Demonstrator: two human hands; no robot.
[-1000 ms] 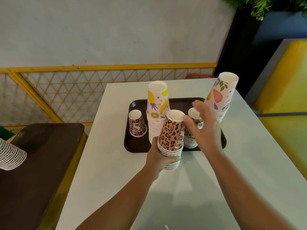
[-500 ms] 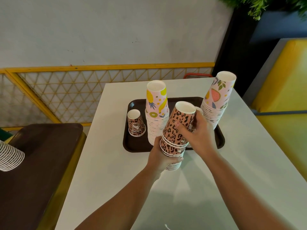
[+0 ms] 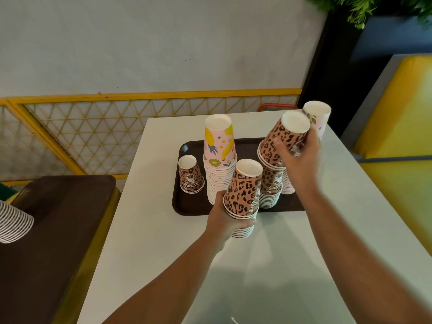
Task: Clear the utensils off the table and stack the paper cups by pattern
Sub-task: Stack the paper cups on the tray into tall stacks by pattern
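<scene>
My left hand (image 3: 225,219) grips a short stack of upside-down leopard-print cups (image 3: 244,195) standing on the white table (image 3: 149,225) just in front of the brown tray (image 3: 187,206). My right hand (image 3: 298,164) holds a few tilted leopard cups (image 3: 284,140) lifted above another leopard stack (image 3: 271,188) on the tray. A tall fruit-print stack (image 3: 219,157) stands mid-tray. A single leopard cup (image 3: 190,175) sits at the tray's left. Behind my right hand a second fruit-print stack (image 3: 319,118) is mostly hidden.
A dark brown seat (image 3: 53,218) lies to the left, with a striped stack of cups (image 3: 11,222) at the frame's edge. A yellow lattice railing (image 3: 93,127) runs behind the table. A yellow bench (image 3: 397,127) is on the right.
My right hand has pulled several leopard cups off the top of the left-hand stack and carried them up and to the right, over the tray's leopard stack. The left hand stayed put.
</scene>
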